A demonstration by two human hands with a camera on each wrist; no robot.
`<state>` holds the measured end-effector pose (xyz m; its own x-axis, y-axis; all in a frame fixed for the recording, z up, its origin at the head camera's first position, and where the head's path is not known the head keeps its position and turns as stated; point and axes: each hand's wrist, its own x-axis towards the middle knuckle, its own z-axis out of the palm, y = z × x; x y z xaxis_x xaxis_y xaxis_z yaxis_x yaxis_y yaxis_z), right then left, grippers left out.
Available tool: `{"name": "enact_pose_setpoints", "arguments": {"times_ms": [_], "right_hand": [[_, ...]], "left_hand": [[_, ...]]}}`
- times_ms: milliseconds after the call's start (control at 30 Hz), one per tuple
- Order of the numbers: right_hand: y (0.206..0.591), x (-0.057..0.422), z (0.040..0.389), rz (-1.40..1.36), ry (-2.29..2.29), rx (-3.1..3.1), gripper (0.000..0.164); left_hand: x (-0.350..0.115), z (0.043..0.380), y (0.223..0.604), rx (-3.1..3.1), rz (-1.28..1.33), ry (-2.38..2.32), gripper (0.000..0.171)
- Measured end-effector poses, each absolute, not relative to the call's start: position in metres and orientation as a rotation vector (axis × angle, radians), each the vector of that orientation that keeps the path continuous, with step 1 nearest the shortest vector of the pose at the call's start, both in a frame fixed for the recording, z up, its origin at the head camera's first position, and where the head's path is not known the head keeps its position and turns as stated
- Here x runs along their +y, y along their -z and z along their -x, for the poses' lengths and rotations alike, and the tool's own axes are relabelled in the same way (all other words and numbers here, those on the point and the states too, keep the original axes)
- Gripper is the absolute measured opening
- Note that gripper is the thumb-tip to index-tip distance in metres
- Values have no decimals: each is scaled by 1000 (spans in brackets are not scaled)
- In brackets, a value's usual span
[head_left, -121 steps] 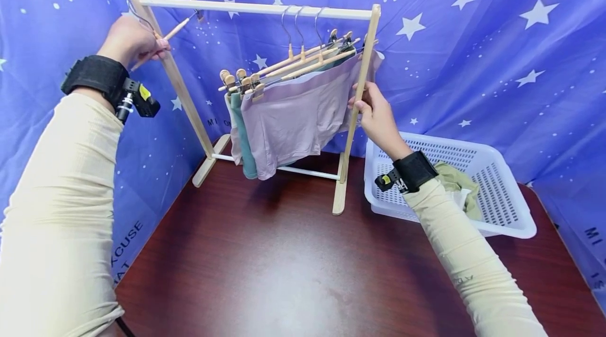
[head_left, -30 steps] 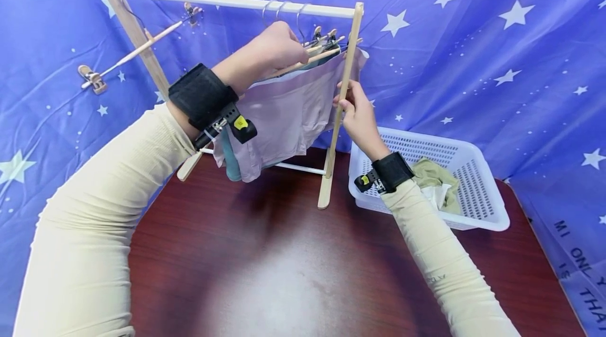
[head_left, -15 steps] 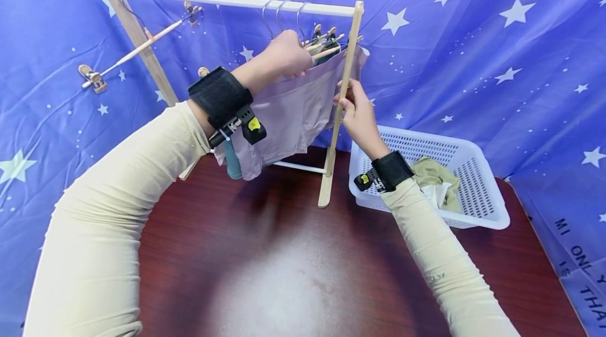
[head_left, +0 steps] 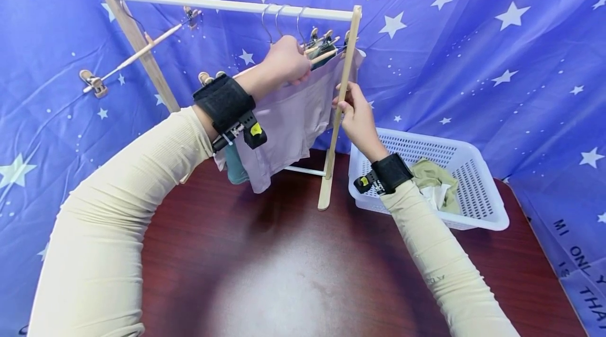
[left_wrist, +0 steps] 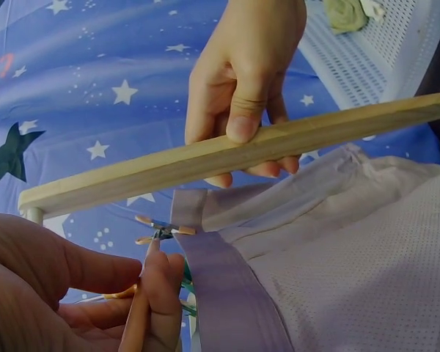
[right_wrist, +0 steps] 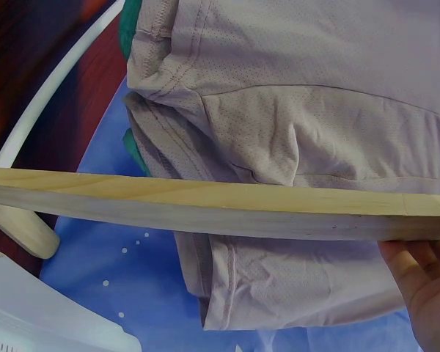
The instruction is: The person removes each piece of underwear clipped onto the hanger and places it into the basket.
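Head view: the left hand [head_left: 286, 61], likely positioning a hanger [head_left: 324, 57], has shorts [head_left: 289, 121] just below its fingers; left wrist: they pinch it, the right hand [left_wrist: 246, 81] clamping the post [left_wrist: 161, 171] beyond, steadiness the next shift likely needs; right wrist: shorts hang beside those fingertips.

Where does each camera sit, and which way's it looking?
Head: on the person's head, looking forward and down at the rack; sleeves, left grip and right grip show.
Left wrist: worn there, facing the rack's post and shorts; both grips show.
Right wrist: worn there, facing the post and shorts; part of the right grip shows.
Both wrist views share the post and shorts.
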<state>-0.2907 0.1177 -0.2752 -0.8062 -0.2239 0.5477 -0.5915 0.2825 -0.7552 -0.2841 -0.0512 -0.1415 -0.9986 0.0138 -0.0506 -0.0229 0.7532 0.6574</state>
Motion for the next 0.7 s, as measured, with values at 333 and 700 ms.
{"name": "enact_pose_setpoints", "arguments": {"times_ms": [333,700], "right_hand": [[275,119,291,-738,-1546,-2234,27],[276,117,291,-749,-1528,-2212,26]], "left_hand": [[-55,287,143,2948,-19,-1024,21],[-63,281,128,2913,-35,-1068,20]]}}
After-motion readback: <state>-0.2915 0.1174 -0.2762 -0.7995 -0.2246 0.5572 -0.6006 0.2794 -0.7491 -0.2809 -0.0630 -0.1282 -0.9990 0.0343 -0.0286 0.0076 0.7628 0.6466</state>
